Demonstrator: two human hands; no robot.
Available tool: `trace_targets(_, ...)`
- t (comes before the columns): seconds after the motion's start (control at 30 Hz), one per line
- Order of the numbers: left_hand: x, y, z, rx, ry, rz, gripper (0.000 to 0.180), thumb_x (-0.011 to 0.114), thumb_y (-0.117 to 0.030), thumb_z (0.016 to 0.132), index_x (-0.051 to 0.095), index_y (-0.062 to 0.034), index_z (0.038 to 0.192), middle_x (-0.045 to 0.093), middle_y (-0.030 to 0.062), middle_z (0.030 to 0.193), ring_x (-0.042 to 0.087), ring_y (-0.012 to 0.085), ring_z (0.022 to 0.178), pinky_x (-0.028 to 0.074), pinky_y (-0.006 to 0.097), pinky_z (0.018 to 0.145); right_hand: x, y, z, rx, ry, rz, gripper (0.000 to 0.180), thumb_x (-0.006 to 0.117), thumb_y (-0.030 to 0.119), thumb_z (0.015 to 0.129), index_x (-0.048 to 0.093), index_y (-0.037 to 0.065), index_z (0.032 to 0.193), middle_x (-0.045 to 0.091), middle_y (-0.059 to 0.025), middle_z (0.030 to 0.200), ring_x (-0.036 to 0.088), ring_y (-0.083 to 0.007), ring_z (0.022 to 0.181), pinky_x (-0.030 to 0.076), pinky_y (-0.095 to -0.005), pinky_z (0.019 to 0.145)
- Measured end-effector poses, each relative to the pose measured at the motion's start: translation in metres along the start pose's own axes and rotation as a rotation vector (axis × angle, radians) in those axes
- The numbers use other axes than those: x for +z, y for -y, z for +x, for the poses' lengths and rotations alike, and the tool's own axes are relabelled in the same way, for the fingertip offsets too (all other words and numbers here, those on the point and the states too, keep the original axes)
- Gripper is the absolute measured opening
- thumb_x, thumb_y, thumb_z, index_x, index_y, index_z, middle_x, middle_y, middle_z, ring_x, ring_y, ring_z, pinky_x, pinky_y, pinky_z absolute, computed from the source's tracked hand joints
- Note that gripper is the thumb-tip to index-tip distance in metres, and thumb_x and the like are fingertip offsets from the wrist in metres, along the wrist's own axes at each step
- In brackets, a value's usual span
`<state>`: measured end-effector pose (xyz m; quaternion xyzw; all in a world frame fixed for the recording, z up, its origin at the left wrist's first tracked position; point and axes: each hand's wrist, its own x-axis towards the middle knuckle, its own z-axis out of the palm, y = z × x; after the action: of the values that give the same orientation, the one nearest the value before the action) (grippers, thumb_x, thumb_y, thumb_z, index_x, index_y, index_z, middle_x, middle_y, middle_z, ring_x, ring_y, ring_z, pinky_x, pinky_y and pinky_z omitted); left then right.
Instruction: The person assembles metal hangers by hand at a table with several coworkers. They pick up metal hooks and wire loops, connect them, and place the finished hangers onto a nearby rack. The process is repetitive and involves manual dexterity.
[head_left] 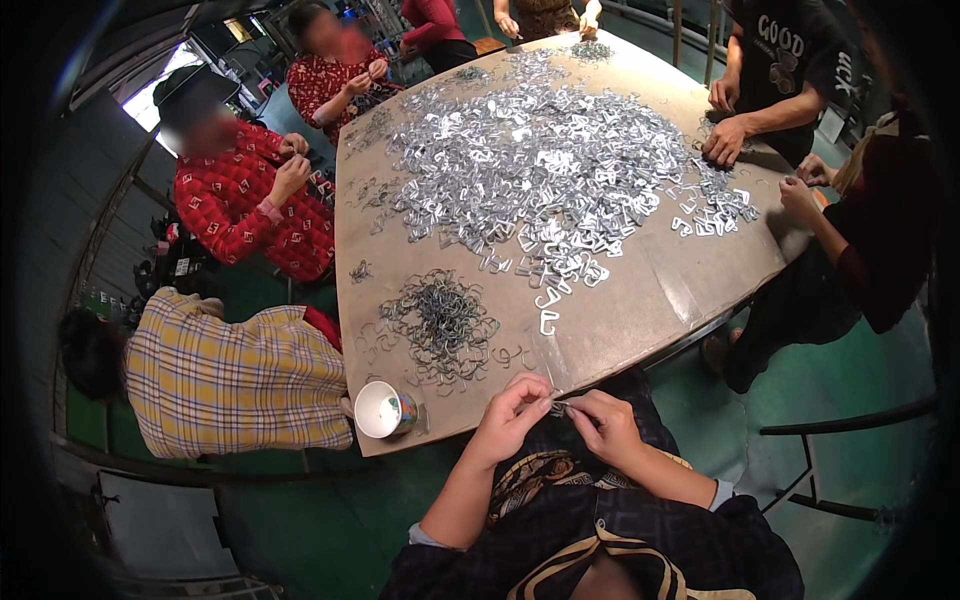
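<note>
At the table's near edge, my left hand (512, 420) and my right hand (608, 428) are close together, both pinched on a small metal piece (560, 408). Fingers cover most of it, so its exact shape is hidden. Just beyond my left hand lies a heap of thin, dark, curved wire pieces (440, 318), some scattered around it. Farther off spreads a large pile of shiny, bent silver clips (540, 165), with a few trailing toward me. A white paper cup (378, 410) with a coloured side stands to the left of my left hand.
Brown sheeting covers the table (640, 300). On the left, a person in yellow plaid (240, 375) leans against it, beside people in red. Others handle pieces at the far side and right. A dark metal frame (850, 425) stands at right on the green floor.
</note>
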<state>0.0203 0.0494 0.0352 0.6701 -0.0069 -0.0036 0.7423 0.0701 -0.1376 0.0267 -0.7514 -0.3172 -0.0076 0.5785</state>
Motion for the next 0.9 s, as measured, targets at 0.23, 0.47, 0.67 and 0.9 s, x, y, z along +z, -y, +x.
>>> trace_targets(0.23, 0.011, 0.006, -0.004, -0.045, -0.033, -0.047, 0.006, 0.052, -0.006, 0.098, 0.055, -0.0012, 0.101, 0.06, 0.0067, 0.105, 0.056, 0.0129, 0.1, 0.044, 0.028, 0.091, -0.002, -0.002, -0.002, -0.059, 0.039, -0.055, 0.011, 0.07, 0.0, 0.08, 0.069, 0.0, 0.09, 0.063, -0.0126, 0.074, 0.063, -0.0266, 0.062, 0.049, -0.0337, 0.057)
trace_targets(0.47, 0.021, -0.001, -0.013, -0.033, -0.046, 0.047, 0.008, 0.049, -0.007, 0.099, 0.053, -0.0003, 0.101, 0.064, 0.0103, 0.107, 0.059, 0.0147, 0.102, 0.045, 0.03, 0.093, -0.007, -0.032, 0.022, 0.007, -0.065, -0.007, 0.018, 0.073, 0.005, 0.078, 0.07, 0.001, 0.096, 0.061, -0.0106, 0.073, 0.061, -0.0212, 0.063, 0.048, -0.0298, 0.057)
trace_targets(0.67, 0.036, -0.003, -0.017, 0.015, 0.031, 0.112, 0.005, 0.047, -0.004, 0.098, 0.051, -0.0007, 0.099, 0.064, 0.0113, 0.103, 0.059, 0.0159, 0.1, 0.046, 0.031, 0.092, 0.023, -0.087, 0.078, -0.003, 0.051, -0.403, 0.04, 0.076, 0.019, 0.076, 0.065, 0.002, 0.111, 0.057, -0.0167, 0.093, 0.058, -0.0334, 0.085, 0.048, -0.0426, 0.076)
trace_targets(0.9, 0.044, -0.006, -0.021, -0.014, 0.057, 0.2, 0.004, 0.05, -0.004, 0.097, 0.051, -0.0006, 0.097, 0.064, 0.0113, 0.102, 0.059, 0.0159, 0.098, 0.045, 0.031, 0.09, 0.04, -0.095, 0.108, 0.117, 0.155, -0.497, 0.043, 0.082, 0.013, 0.067, 0.064, 0.002, 0.105, 0.056, -0.0199, 0.099, 0.059, -0.0385, 0.094, 0.049, -0.0446, 0.081)
